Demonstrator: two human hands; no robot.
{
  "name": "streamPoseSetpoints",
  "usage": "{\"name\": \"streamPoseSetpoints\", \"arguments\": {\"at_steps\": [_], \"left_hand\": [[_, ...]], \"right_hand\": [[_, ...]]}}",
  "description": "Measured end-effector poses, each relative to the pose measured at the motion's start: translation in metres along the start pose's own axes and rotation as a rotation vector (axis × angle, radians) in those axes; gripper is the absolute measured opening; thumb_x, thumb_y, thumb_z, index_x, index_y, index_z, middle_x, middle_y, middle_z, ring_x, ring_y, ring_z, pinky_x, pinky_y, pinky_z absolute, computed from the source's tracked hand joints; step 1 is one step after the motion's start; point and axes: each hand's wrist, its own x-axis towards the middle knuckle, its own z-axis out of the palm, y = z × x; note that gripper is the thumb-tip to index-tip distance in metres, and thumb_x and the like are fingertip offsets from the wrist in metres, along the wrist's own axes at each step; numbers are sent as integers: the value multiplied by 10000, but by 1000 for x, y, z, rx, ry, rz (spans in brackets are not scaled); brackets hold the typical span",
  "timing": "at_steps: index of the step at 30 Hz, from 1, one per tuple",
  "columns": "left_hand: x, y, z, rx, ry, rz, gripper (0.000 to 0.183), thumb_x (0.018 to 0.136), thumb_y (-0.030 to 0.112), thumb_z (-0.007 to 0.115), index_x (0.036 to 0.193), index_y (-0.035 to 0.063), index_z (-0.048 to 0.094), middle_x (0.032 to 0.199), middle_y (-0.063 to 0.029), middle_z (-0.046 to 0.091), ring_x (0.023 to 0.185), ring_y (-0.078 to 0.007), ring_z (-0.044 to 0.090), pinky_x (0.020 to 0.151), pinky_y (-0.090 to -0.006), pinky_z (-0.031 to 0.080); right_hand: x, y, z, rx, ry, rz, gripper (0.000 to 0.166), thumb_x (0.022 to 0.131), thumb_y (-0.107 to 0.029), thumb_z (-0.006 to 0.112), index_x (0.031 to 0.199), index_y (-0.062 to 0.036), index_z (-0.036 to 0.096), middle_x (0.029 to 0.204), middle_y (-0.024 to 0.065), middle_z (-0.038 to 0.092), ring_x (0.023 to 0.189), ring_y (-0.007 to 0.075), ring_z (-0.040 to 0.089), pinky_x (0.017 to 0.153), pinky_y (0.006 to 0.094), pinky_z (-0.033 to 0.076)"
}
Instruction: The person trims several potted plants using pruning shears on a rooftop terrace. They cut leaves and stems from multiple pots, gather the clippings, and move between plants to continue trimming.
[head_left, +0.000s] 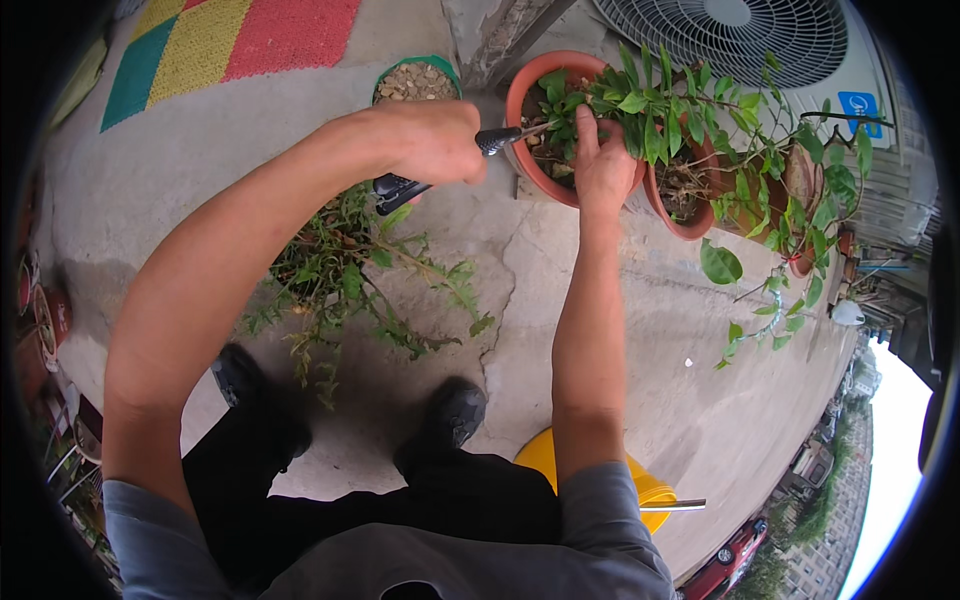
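Observation:
In my left hand (439, 142) is a black-handled cutting tool (499, 140), which looks like pruning shears. Its pointed metal tip (536, 129) reaches over the rim of a round terracotta-coloured pot (517, 86), close to low green leaves. My fingers hide the middle of the tool. Over the same pot, my right hand (604, 165) grips a leafy green plant (634, 101), thumb up against the leaves; the other fingertips are hidden by foliage. Soil and dry bits lie in the pot. A second terracotta-coloured pot (701, 225) with dry stems stands beside it, to the right.
A bushy, weedy plant (352, 274) spreads beneath my left forearm. A green-rimmed container of gravel (416, 81) stands near an air-conditioner unit (817, 97). Trailing vines (795, 195) hang at right. A yellow bucket (536, 454) is by my right elbow; a coloured mat (289, 37) lies upper left.

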Motion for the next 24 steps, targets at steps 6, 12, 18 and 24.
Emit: {"name": "streamPoseSetpoints", "arguments": {"at_steps": [6, 12, 18, 24], "left_hand": [[7, -6, 5, -17, 31, 11, 298, 754, 217, 571, 655, -62, 536, 582, -142, 576, 511, -236, 607, 511, -373, 484], [5, -2, 4, -46, 54, -20, 303, 763, 238, 587, 649, -37, 535, 582, -118, 578, 517, -215, 604, 518, -355, 472], [2, 5, -1, -36, 84, -31, 266, 773, 245, 603, 691, 2, 533, 606, -52, 555, 547, -149, 577, 515, -315, 437], [-8, 20, 2, -64, 129, -29, 263, 743, 227, 575, 637, -7, 520, 565, -76, 537, 523, -175, 557, 496, -337, 421]], "right_hand": [[-1, 14, 8, 113, -42, 46, 323, 922, -291, 563, 962, 23, 624, 637, 92, 621, 493, 142, 586, 480, 286, 466], [-17, -36, -34, 452, -204, 297, 310, 953, -262, 512, 980, 24, 628, 591, 46, 567, 443, 133, 501, 430, 265, 405], [-10, -32, -22, 1600, -294, 750, 352, 957, -351, 517, 1094, -28, 547, 682, 11, 510, 548, 93, 429, 449, 207, 319], [-11, -36, -10, 1719, -203, 711, 88, 924, -145, 558, 944, -60, 556, 695, 1, 516, 552, 85, 449, 463, 211, 346]]}}
